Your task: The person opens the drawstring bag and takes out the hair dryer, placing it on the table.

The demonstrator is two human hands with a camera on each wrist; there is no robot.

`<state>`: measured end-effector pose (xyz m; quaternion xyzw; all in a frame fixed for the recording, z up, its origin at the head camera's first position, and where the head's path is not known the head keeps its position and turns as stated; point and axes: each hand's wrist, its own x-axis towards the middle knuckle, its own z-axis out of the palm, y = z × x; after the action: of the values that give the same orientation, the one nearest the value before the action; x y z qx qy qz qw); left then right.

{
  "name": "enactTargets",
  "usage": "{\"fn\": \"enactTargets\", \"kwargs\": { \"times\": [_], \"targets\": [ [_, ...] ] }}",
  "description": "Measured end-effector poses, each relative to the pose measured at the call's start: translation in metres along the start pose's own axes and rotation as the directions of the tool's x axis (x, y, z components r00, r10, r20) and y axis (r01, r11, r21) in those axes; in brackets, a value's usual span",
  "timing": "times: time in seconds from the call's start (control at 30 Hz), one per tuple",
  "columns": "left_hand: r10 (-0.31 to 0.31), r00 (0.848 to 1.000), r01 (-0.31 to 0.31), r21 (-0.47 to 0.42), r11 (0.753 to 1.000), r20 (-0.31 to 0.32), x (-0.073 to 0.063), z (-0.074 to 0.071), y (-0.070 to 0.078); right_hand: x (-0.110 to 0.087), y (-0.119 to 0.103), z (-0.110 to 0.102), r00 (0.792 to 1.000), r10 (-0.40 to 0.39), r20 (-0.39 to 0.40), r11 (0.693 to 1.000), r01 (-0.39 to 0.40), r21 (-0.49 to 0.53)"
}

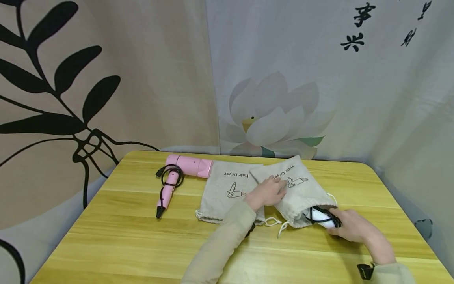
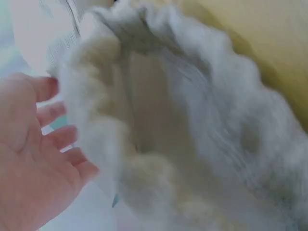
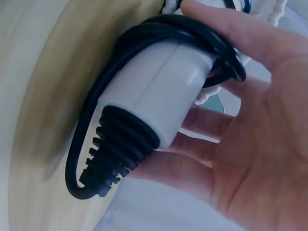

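Observation:
A drawstring cloth bag (image 1: 299,197) printed "Hair Dryer" lies on the right, its mouth toward the near side. From that mouth sticks the handle of a white hair dryer (image 1: 322,219), wrapped in a black cord (image 3: 173,29); the rest is hidden inside the bag. My right hand (image 1: 352,225) grips this handle near its ribbed black cord end (image 3: 118,144). On the bag's left side rests my left hand (image 1: 267,192). In the left wrist view its loosely bent fingers (image 2: 62,137) touch the outside of the cloth, beside the gathered opening.
Left of this bag lies a second "Hair Dryer" bag (image 1: 220,197), flat-looking, with a bit of black cord (image 1: 250,229) at its near edge. A pink hair dryer (image 1: 188,165) with a coiled black cord lies farther left on the wooden table (image 1: 134,244). A curtain (image 1: 170,79) hangs behind.

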<state>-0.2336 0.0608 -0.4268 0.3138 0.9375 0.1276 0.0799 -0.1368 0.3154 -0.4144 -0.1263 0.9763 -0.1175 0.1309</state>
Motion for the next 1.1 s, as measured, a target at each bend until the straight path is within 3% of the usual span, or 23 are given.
{"fn": "enactTargets", "kwargs": {
  "times": [0.17,0.33,0.6,1.1],
  "targets": [
    [0.029,1.0,-0.029,-0.04,0.999,-0.008,-0.001,0.001,0.002,0.004,-0.004,0.0,1.0,-0.01,-0.019,1.0,0.01,-0.005],
    [0.031,1.0,-0.031,-0.074,0.997,-0.003,0.001,0.009,-0.007,0.004,-0.005,0.0,0.999,-0.02,-0.037,1.0,0.02,-0.01],
    [-0.006,0.997,0.013,-0.104,0.995,0.071,0.003,0.016,-0.013,0.003,-0.002,0.001,0.998,-0.025,-0.061,1.0,0.025,-0.004],
    [-0.081,0.991,0.092,-0.1,0.991,0.109,0.003,0.013,-0.008,0.0,0.007,0.001,0.994,-0.082,-0.076,0.996,0.08,-0.033]
  ]
}}
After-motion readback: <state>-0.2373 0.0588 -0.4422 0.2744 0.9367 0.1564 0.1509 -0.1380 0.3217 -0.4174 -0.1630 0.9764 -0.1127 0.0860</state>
